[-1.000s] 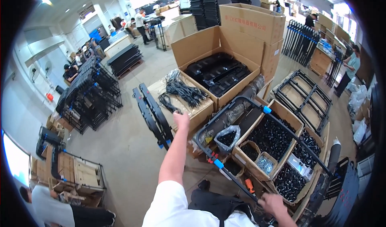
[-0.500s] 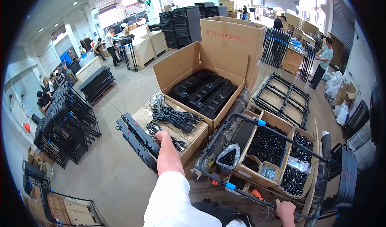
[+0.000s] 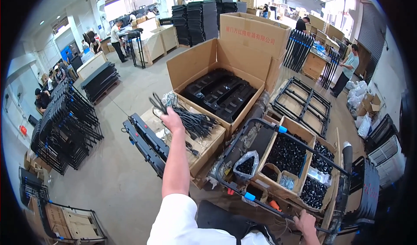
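Note:
My left hand (image 3: 172, 120) is closed on a looped black cable (image 3: 159, 102), raised above a carton top where more bundled black cables (image 3: 203, 122) lie. My right hand (image 3: 305, 222) grips the lower bar of a black tubular frame (image 3: 245, 137) with blue bands. The frame slants over open wooden boxes of small black parts (image 3: 289, 154). Left of the cable carton, long black panels (image 3: 145, 141) stand on edge, close to my left forearm.
An open cardboard box (image 3: 191, 65) holds black moulded parts (image 3: 219, 91) beyond the cables. A bag of black parts (image 3: 246, 164) sits by the frame. Folded black frames (image 3: 69, 123) stand on the left floor. A person (image 3: 346, 69) works at the far right.
My left hand has risen from beside the black panels and lifted the looped cable off the carton top. My right hand stays on the frame bar.

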Demonstrator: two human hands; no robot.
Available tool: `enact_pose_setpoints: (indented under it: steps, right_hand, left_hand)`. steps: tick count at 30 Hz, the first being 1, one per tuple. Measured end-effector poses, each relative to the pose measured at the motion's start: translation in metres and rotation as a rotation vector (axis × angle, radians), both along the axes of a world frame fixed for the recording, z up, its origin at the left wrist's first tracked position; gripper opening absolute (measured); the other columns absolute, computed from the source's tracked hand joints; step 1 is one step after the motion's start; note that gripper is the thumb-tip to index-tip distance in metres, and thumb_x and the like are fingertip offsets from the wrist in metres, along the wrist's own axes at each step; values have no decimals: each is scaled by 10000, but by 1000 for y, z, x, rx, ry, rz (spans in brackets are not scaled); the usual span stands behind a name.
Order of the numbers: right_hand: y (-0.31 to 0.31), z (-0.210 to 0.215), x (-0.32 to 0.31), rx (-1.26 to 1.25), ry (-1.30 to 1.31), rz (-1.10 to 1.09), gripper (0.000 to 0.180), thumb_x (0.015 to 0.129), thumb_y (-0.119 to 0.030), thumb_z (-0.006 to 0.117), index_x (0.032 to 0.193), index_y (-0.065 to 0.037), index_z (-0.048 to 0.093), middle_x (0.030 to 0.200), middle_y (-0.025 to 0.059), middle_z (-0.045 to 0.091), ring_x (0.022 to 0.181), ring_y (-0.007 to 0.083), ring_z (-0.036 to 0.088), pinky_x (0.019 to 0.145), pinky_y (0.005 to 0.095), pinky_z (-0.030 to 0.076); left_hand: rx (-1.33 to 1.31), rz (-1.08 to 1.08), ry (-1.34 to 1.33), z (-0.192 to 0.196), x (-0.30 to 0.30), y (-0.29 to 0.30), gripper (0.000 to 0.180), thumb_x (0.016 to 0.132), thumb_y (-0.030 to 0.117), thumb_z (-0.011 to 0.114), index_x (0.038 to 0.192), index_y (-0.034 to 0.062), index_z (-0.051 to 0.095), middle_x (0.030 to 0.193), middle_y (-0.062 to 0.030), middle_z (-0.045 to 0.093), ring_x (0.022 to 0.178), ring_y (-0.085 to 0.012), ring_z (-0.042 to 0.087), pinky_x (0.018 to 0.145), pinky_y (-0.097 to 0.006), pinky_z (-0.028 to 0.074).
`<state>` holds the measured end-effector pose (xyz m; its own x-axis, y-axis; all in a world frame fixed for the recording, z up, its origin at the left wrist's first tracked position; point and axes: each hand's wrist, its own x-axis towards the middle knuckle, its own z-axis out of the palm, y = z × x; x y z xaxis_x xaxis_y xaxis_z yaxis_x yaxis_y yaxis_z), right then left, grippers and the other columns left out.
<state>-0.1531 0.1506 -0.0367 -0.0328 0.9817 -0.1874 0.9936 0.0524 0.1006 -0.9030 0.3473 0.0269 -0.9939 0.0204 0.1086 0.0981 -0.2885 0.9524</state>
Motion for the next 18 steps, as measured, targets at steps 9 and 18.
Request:
enact_pose_setpoints:
  steps: [9,18]
  right_hand:
    - [-14,5,0,-186,-19,46,622,802,-591,817,1033,-26,698,870,200,764,901,359,770,790,480,597]
    - [-4,-3,7,-336,-226,146,392,804,-303,810,1072,-90,619,917,138,770,888,366,770,742,505,605]
  left_hand:
    - [286,-556,339,152,79,-61,228,1136,240,549,969,91,504,784,13,500,636,-56,452,565,-231,360]
    - [-236,-1402,-36,38,277,-119,172,1073,223,658,1031,68,597,752,44,568,620,-48,517,547,-261,437]
